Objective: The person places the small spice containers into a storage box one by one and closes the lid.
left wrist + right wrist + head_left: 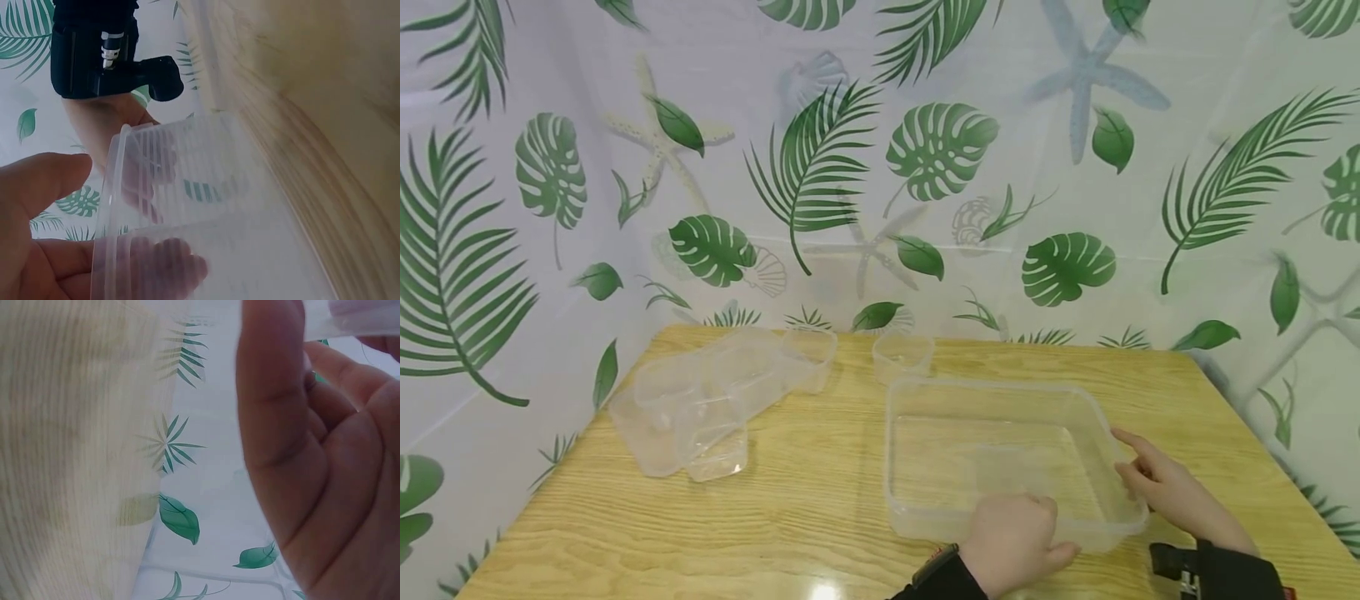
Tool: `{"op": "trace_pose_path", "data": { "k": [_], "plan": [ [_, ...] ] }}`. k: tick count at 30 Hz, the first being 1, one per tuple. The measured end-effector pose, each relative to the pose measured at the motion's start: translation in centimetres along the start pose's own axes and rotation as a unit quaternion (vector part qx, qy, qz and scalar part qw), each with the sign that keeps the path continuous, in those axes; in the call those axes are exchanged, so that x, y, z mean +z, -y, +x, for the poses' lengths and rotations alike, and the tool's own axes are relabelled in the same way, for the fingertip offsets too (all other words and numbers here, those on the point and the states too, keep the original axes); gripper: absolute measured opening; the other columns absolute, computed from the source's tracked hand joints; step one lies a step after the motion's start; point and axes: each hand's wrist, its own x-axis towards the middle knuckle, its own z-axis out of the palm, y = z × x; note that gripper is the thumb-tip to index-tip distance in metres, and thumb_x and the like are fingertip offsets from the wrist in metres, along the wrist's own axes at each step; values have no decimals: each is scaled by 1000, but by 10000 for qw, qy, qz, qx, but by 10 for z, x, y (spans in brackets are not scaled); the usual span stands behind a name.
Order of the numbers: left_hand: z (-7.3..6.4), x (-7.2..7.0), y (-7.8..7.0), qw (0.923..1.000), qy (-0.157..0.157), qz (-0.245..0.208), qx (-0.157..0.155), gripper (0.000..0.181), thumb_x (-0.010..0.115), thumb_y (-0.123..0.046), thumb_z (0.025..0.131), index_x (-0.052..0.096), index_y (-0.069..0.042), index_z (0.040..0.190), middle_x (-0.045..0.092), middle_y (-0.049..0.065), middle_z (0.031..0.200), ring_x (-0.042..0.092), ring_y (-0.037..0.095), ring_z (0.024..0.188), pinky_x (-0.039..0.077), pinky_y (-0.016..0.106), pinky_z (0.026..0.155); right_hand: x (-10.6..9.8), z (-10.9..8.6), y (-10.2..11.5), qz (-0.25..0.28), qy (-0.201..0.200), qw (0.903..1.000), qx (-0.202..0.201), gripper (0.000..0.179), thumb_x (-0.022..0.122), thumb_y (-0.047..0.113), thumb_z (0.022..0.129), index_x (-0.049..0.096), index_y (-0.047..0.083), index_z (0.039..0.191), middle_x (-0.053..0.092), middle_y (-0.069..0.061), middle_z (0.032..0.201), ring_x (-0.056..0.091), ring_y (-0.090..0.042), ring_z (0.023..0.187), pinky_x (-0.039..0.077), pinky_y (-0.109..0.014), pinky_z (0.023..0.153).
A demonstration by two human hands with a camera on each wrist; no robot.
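Observation:
A large clear rectangular plastic container (985, 392) stands upright on the right half of the table, with its open top facing up. At its front wall is my left hand (1017, 533). In the left wrist view the fingers (169, 269) show through the clear wall, while the thumb (53, 181) stays on the near side, so the hand straddles the rim. My right hand (1168, 487) grips the right wall, index finger and thumb at the rim. The right wrist view shows this hand's fingers close up, with a strip of the container (350, 325) above them.
Several clear plastic containers (715, 417) lie jumbled on the left of the wooden table (820, 467). A small clear round cup (902, 357) stands behind the large container. A leaf-patterned curtain (970, 250) hangs along the table's back and sides.

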Motion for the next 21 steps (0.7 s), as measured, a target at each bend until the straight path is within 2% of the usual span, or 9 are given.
{"op": "trace_pose_path", "data": {
  "k": [8,12,17,21],
  "plan": [
    [20,7,-22,9991,-51,288,296,35,51,-53,83,52,-26,61,28,-13,40,23,0,31,20,12,31,-2,-2,-1,-83,-18,10000,2,60,39,29,96,12,-2,139,47,-7,71,40,-13,52,36,-27,47],
    [27,7,-29,9990,79,276,349,36,51,-52,83,47,-26,58,29,-13,41,27,0,32,21,14,32,-2,-1,-1,-79,17,10000,-31,61,39,29,96,11,-2,140,47,-7,71,41,-13,52,37,-27,47],
    [34,4,-39,9983,482,53,322,37,49,-51,85,46,-28,56,34,-13,45,32,1,36,24,17,36,-2,-1,-1,7,69,10000,-25,60,39,28,96,10,-1,140,47,-8,73,40,-13,53,36,-28,47],
    [38,5,-42,9979,490,8,431,39,50,-50,85,45,-27,54,36,-13,47,33,1,36,23,17,36,-1,-1,-2,0,46,10000,-38,60,39,27,96,11,-1,140,47,-8,73,39,-13,52,36,-28,47]
  ]
}}
